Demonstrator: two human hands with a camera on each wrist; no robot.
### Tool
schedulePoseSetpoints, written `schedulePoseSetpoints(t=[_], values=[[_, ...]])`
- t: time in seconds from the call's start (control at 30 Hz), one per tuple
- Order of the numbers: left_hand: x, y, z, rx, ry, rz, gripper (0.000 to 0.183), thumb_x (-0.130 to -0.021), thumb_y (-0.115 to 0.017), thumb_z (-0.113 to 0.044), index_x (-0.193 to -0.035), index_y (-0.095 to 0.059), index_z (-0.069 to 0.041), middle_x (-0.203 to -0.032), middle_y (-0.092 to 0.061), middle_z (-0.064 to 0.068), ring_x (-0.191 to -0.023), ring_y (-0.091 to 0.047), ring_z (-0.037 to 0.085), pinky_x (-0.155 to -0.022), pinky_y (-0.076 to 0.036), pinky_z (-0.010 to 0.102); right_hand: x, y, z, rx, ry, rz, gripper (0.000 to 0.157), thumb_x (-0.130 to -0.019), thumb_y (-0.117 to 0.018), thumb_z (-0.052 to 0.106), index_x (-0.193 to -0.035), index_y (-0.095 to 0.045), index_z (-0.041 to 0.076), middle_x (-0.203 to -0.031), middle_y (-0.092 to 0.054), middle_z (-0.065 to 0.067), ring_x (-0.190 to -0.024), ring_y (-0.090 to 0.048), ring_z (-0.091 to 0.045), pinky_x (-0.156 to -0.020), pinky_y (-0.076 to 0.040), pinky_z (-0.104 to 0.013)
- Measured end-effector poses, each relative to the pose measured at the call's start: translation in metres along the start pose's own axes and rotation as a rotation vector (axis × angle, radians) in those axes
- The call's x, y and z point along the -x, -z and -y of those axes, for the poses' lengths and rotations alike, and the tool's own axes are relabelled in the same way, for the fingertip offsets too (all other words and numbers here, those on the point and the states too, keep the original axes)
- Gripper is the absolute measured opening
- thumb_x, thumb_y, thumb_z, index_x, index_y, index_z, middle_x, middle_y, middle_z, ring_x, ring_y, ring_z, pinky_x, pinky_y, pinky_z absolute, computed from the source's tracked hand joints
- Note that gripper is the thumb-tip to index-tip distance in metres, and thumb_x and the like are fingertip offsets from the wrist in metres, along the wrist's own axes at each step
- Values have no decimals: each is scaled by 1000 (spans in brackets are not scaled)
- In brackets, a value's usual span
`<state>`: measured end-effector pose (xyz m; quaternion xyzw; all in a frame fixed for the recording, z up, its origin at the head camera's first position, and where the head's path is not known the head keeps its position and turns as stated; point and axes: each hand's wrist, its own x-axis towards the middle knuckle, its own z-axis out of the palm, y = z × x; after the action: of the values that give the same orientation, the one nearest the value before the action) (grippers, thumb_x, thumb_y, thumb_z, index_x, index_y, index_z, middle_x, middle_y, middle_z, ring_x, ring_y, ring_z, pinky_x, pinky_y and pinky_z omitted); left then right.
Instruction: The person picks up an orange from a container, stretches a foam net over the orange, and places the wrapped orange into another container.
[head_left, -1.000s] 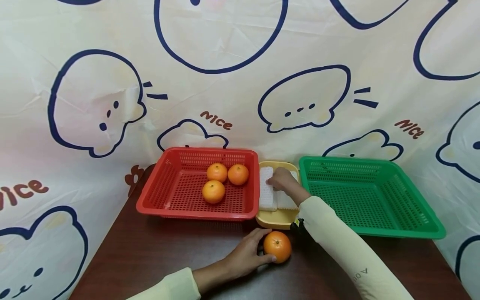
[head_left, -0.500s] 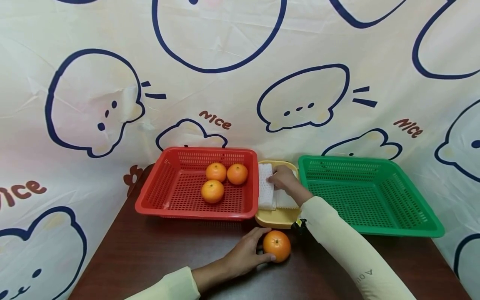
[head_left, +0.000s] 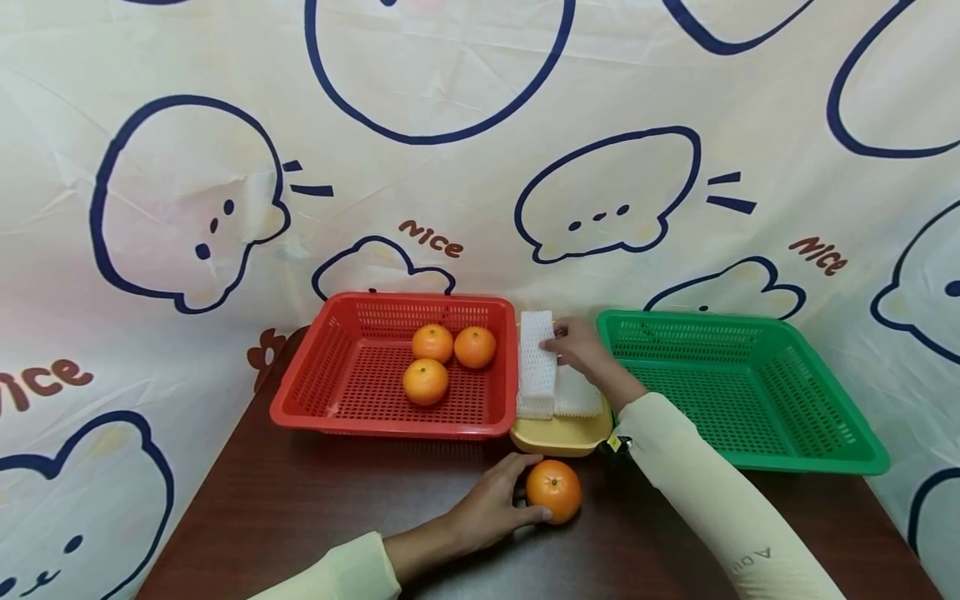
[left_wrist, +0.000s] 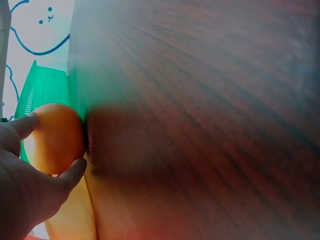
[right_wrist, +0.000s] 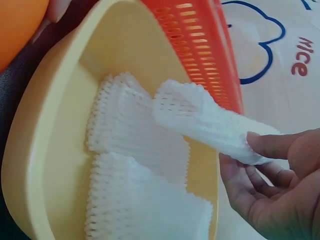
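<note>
On the table, my left hand (head_left: pixel 491 510) holds an orange (head_left: pixel 553 492), thumb at its near side and a finger at its far side; the left wrist view has the thumb and finger on the same orange (left_wrist: pixel 56 140). My right hand (head_left: pixel 588 354) pinches the end of a white foam fruit net (head_left: pixel 537 350) between thumb and fingers. In the right wrist view, this foam net (right_wrist: pixel 200 115) is lifted at a slant over the yellow bin (right_wrist: pixel 55 110). More flat foam nets (right_wrist: pixel 145 200) lie inside that bin.
A red basket (head_left: pixel 405 432) with three oranges (head_left: pixel 426 382) stands left of the yellow bin. To its right is a green basket (head_left: pixel 750 461). Behind them hangs a printed cloth (head_left: pixel 480 192). All stand on a dark wooden table (head_left: pixel 300 508).
My right hand has taken up one foam net from the yellow bin and moved it slightly up and to the right. The left hand and its orange have stayed in place.
</note>
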<state>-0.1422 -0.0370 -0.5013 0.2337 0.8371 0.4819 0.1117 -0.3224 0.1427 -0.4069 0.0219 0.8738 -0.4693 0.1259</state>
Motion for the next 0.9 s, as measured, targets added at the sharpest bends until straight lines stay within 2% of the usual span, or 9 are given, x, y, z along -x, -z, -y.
schedulePoseSetpoints(t=[0.13,0.4,0.53,0.7,0.9], values=[[0,0,0,-8,-3,-4,72,-87,-84,-28,-146,-50,-3,-136,-58,3,-119,-57,10,-103,-52,28,3,8,-2,-50,15,6,37,-101,-65,12,-134,-56,-3,-130,-60,-20,-108,-61,-28,-99,-57,-42],[1,1,-2,-3,3,-4,73,-87,-84,-29,-146,-50,-3,-136,-58,4,-120,-58,11,-104,-52,29,23,25,-2,-109,47,10,43,-98,-70,15,-136,-59,-1,-131,-63,-22,-109,-65,-31,-100,-57,-46],[1,2,-4,-19,-3,-17,72,-86,-84,-28,-146,-51,-4,-136,-59,4,-120,-58,11,-104,-52,30,33,31,-1,-98,71,8,44,-98,-72,19,-136,-59,0,-132,-63,-21,-110,-65,-32,-100,-57,-47],[0,3,-6,-27,2,-13,72,-87,-84,-29,-146,-51,-4,-136,-59,4,-120,-58,11,-104,-52,30,47,35,-6,-75,106,-4,40,-97,-74,21,-130,-63,1,-126,-66,-20,-103,-67,-27,-94,-60,-41],[1,1,-6,-49,2,-17,72,-87,-84,-29,-146,-51,-4,-136,-59,4,-122,-58,12,-106,-50,30,69,34,-12,-42,192,25,35,-95,-75,21,-122,-65,0,-116,-71,-19,-94,-68,-22,-90,-60,-42]])
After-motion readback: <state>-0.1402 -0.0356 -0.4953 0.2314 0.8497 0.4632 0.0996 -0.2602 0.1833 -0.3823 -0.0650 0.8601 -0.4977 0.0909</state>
